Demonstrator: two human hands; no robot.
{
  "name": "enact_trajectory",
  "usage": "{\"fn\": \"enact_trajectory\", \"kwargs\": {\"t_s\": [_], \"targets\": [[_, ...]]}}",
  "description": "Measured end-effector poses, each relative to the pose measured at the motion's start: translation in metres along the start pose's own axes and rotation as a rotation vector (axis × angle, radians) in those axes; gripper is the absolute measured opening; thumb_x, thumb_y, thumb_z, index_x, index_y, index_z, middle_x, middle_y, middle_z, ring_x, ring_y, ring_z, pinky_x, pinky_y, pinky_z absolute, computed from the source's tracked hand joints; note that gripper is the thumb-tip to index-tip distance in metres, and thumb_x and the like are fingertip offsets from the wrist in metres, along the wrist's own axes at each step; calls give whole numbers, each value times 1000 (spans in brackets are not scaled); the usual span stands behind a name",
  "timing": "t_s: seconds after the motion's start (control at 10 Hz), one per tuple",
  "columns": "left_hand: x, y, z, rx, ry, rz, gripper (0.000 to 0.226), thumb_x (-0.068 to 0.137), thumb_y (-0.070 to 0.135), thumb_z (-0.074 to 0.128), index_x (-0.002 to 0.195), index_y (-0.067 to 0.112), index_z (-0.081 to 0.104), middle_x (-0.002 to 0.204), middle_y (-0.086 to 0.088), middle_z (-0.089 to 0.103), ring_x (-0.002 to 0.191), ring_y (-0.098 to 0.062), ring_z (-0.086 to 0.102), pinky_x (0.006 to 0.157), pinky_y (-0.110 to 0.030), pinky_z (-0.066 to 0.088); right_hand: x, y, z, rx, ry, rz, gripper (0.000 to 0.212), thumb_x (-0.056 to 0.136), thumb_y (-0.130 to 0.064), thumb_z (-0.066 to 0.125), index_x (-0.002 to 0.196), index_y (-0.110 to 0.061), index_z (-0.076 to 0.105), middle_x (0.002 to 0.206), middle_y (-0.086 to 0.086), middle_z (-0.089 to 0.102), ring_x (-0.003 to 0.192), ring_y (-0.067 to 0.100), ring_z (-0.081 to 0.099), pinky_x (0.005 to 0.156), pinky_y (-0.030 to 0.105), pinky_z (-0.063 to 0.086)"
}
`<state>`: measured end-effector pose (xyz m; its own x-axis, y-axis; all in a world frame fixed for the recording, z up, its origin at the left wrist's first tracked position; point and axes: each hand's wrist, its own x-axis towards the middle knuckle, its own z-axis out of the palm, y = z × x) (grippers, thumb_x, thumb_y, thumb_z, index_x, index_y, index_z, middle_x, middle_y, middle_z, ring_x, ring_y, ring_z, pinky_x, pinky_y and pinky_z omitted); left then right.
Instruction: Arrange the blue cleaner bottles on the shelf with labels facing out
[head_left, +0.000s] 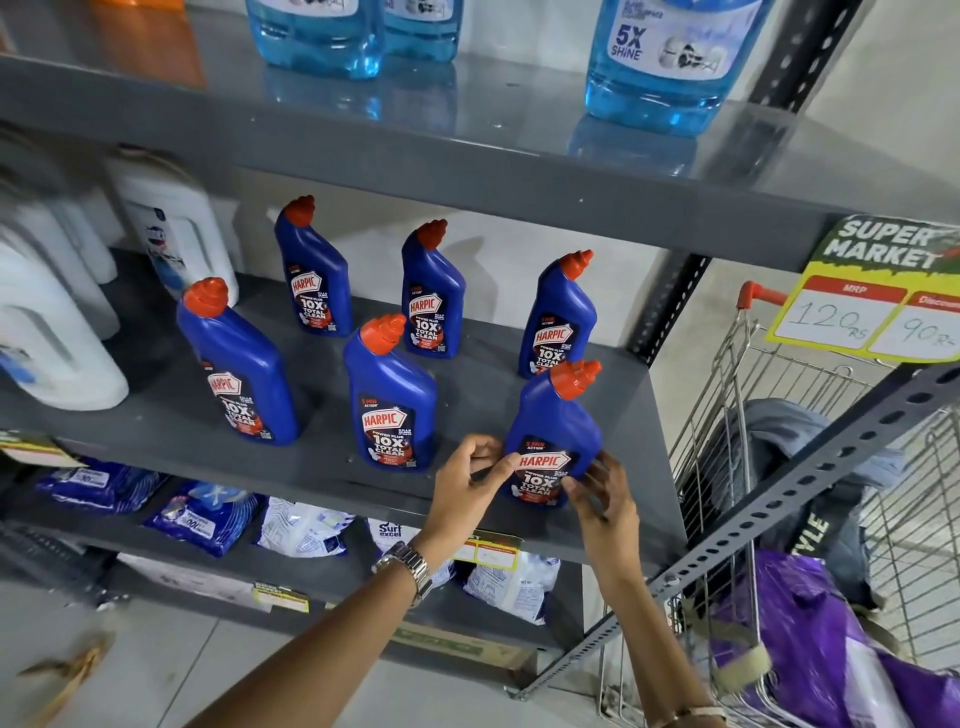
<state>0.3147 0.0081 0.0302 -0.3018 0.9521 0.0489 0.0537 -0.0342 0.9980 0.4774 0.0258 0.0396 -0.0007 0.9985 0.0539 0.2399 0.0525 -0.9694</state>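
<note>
Head view looks down on a grey shelf (322, 478) with six blue bottles (395, 395) standing on it, all upright, red caps on top and labels turned toward me. Three stand in a back row and three nearer the front edge, each apart from its neighbours. My hands are on the front right bottle (553, 415), which stands near the shelf's right front corner. My left hand (467, 488) has its thumb laid on the left edge of the label, with the other fingers curled loosely beside the bottle's left side. My right hand (602, 499) has its fingertips against the bottle's lower right side, fingers spread and half open, so the bottle sits between both hands in a light pinch rather than a full grasp. A metal watch (410, 569) is on my left wrist. White jugs (57, 332) stand at the shelf's left end. On the shelf above are clear bottles of pale blue liquid (670, 57). Below, packets (306, 527) lie on a lower shelf. To the right a wire trolley (737, 415) holds a purple bag (810, 623), and a yellow price tag (878, 306) hangs from the upper shelf's edge.
</note>
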Motion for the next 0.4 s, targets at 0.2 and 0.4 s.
{"fn": "enact_trajectory", "kwargs": {"t_s": [0.2,0.4], "targets": [[-2,2,-2,7,-16,-5,24,80,30,69,99,24,56,101,10,65,94,4,61,73,-6,48,-2,-1,3,9,16,-5,42,85,-8,63,123,-16,49,117,6,64,110,23,62,97,48,50],[-29,13,-21,-161,14,72,15,82,26,66,96,24,62,103,6,68,102,-10,64,87,-37,52,-41,-14,12,153,465,-118,39,88,-20,61,122,-32,48,127,-3,51,119,23,53,94,46,49]]}}
